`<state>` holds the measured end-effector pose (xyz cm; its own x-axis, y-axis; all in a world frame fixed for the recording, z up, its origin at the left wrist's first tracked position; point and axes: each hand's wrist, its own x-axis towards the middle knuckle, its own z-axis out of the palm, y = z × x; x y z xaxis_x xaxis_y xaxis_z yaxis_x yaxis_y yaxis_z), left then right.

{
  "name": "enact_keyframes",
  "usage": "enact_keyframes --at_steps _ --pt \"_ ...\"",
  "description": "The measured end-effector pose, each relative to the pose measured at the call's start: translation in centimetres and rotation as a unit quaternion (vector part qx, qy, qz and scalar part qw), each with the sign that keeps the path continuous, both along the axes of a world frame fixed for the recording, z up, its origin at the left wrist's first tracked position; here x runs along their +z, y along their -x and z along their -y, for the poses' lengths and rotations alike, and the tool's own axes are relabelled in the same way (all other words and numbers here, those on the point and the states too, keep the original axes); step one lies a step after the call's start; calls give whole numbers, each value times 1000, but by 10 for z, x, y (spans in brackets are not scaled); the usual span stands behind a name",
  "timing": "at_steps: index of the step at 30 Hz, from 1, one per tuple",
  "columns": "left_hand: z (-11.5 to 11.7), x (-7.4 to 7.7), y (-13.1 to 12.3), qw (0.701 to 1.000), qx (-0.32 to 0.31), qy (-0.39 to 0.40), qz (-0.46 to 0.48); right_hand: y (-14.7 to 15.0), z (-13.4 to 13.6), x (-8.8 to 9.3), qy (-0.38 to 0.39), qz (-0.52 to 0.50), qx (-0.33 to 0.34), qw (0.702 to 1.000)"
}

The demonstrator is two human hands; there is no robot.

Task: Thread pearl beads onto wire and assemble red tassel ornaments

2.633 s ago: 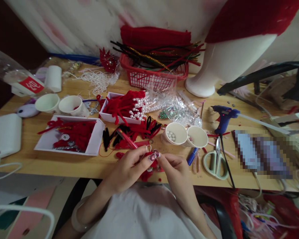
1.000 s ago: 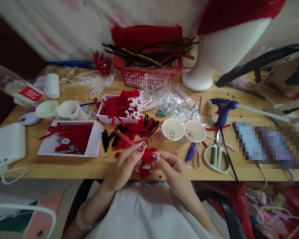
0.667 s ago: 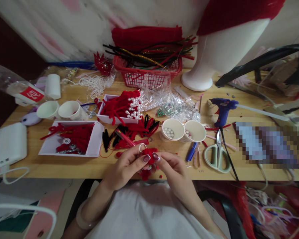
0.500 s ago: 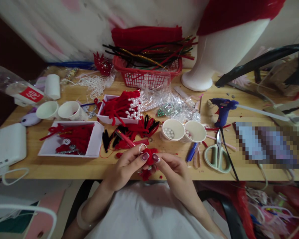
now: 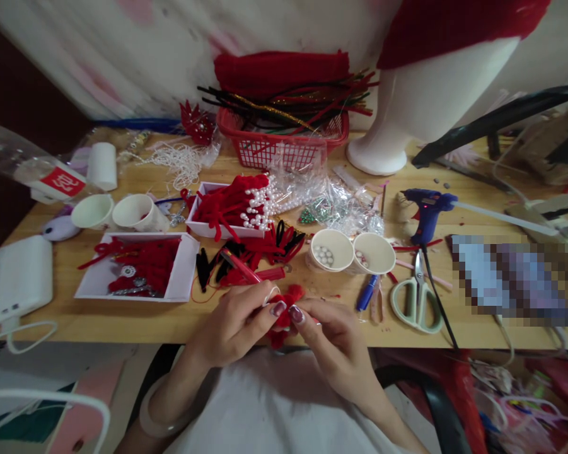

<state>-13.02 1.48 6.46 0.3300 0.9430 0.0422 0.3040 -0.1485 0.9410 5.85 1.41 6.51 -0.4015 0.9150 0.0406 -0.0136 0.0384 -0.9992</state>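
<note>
Close to my body, at the table's front edge, both hands pinch a small fuzzy red ornament (image 5: 280, 339), which looks made of pipe cleaner. My left hand (image 5: 239, 321) is closed on its left side, with a thin white loop by the index finger. My right hand (image 5: 333, 337) is closed on its right side, thumb tip almost meeting the left thumb. Fingers cover much of the ornament. Just beyond lie red and black pipe-cleaner pieces (image 5: 260, 252) and a red pen-like stick (image 5: 241, 266). Two paper cups (image 5: 331, 260) with beads stand ahead of my right hand.
White boxes (image 5: 182, 268) of red pieces stand left and centre. A red basket (image 5: 284, 148) of pipe cleaners is at the back, beside a white mannequin stand (image 5: 382, 148). Scissors (image 5: 417, 302), a blue marker (image 5: 367, 293) and a blue glue gun (image 5: 425, 214) lie right.
My hands have shifted on the red ornament, and its upper red part now sticks up between the fingertips. Both hands keep hold. The whole view has moved slightly.
</note>
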Motion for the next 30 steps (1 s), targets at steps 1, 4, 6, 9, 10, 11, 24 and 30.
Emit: enact_keyframes --at_steps 1,4,6,9,10,11,24,30 --pt "0 1 0 1000 1 22 14 0 0 0 -4 3 2 1000" --pt "1 4 -4 989 26 107 95 -1 0 -1 -25 11 -13 1000" --pt "2 5 -8 979 63 138 139 -1 -1 -2 -53 17 -30 998" --pt "4 3 -12 974 130 131 128 0 -2 -3 -80 30 -35 996" --pt "4 2 -13 974 148 126 120 1 -3 -3 -84 35 -33 995" --pt "4 1 -14 971 165 124 121 1 -3 -4 -88 39 -30 995" --pt "-2 -4 -20 901 260 210 276 -17 -5 -8 -153 18 -192 969" --pt "-12 25 -24 976 162 110 95 8 -18 -9 75 -129 -65 987"
